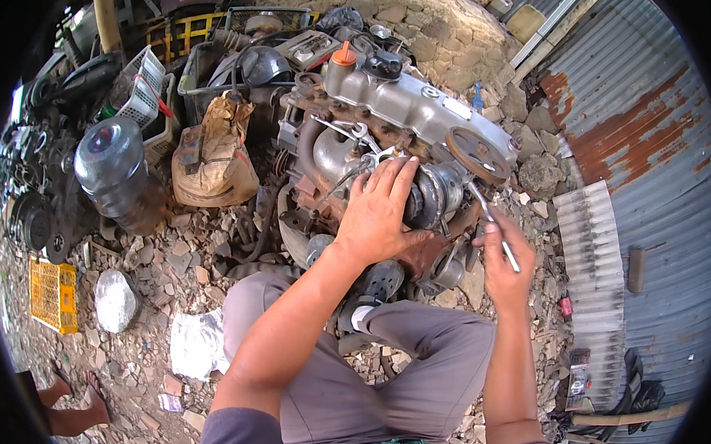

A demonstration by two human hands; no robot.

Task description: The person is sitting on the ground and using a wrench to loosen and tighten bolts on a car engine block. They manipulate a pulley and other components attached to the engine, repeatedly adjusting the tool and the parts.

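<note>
A large engine with a silver valve cover (410,100) and an orange cap (344,56) sits in front of me. On its near side is a round metal housing (448,188) that looks like a turbocharger. My left hand (379,213) lies over this housing, fingers stretched out and thumb to the right; what is under the palm is hidden. A slim silver wrench (477,196) is gripped in my right hand (508,267), its far end against the housing's right side below the pulley (478,155). An open-ended spanner (361,134) rests on the engine, left of the housing.
Rubble covers the ground. To the left stand a clear water jug (111,165), a brown sack (214,161), a white basket (142,88) and a yellow crate (53,295). Corrugated metal sheets (638,154) lie at right. Another person's feet (94,404) show at lower left.
</note>
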